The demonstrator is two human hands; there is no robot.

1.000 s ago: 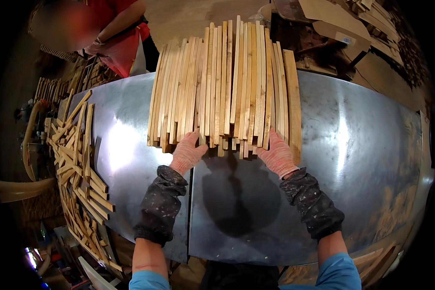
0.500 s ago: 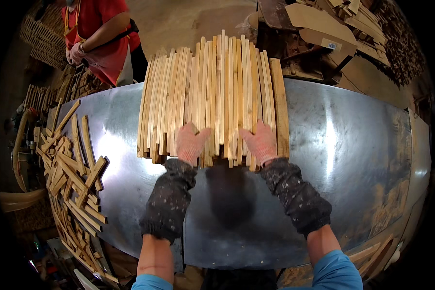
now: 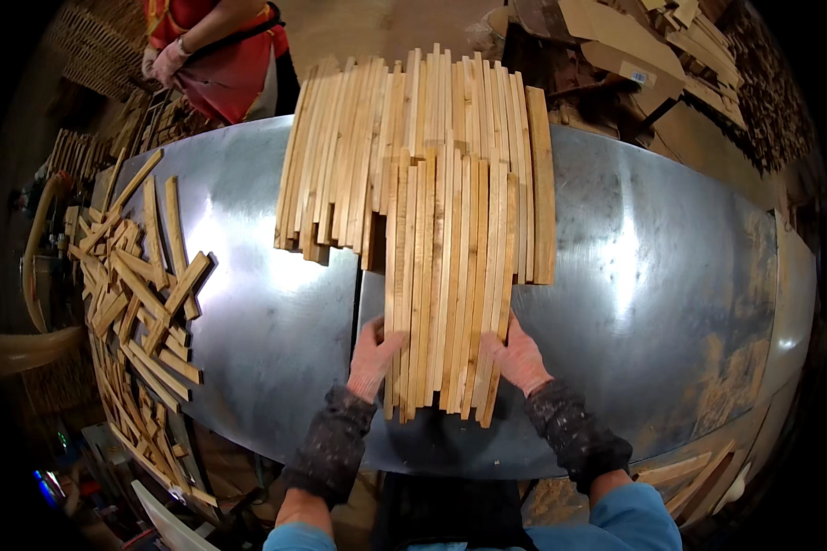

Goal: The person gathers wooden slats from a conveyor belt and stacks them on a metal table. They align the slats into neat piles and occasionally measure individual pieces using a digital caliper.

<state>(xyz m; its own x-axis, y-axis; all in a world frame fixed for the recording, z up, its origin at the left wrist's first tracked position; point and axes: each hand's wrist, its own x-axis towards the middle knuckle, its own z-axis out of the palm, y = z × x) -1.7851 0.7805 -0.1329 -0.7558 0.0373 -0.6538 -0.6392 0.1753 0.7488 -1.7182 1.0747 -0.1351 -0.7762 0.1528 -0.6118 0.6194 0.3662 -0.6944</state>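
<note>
A bundle of long, narrow wooden strips (image 3: 448,275) lies side by side, pulled toward me from a larger stack of strips (image 3: 340,156). The bundle's far ends still rest over or against that stack; its near ends are uneven. My left hand (image 3: 374,358), in a pinkish glove, is closed on the bundle's left side with the thumb on top. On the opposite side my right hand (image 3: 518,354), gloved likewise, presses inward with its thumb over the edge. The fingers beneath are hidden. Dark speckled sleeve covers wrap both forearms.
A metal-topped table (image 3: 634,275) carries the stack. Loose short wooden pieces (image 3: 147,285) are heaped at its left end. Beyond the far left edge stands a person in a red apron (image 3: 225,69). Cardboard (image 3: 616,41) and scrap wood lie at the far right.
My hands have moved toward me and drawn a bundle of strips from the stack's middle. Earlier they lay on top of the stack's near ends. The view has shifted slightly.
</note>
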